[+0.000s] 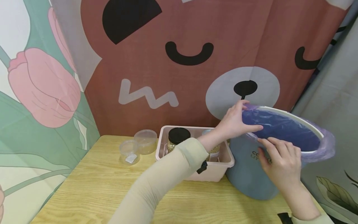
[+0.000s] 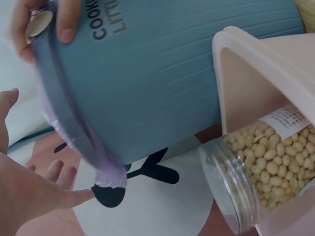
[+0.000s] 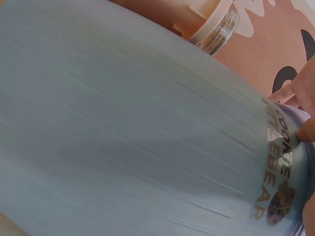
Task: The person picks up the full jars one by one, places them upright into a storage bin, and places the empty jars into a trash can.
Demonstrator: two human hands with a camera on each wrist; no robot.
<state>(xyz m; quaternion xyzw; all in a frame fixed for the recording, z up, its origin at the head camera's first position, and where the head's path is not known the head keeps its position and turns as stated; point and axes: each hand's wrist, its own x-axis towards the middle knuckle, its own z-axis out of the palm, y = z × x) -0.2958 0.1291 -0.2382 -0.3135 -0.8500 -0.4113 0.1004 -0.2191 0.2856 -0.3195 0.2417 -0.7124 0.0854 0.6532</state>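
On the surface (image 1: pixel 92 189), at a blue bin's (image 1: pixel 246 174) rim: pinching purple liner (image 1: pixel 326 146) with right fingers (image 1: pixel 274 147), gripping nothing with spread left fingers (image 1: pixel 253 128). Probably light, slippery, tearable; best held along the edge.

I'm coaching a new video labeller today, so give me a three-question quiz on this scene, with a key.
1. Multiple choice: what lines the blue bin?
A. a newspaper
B. a plastic bag
C. a towel

2. True or false: the left hand and the right hand are both at the bin's rim.

3. Fill in the blank: the black-lidded jar stands inside the pink ____.

Key:
1. B
2. True
3. Basket
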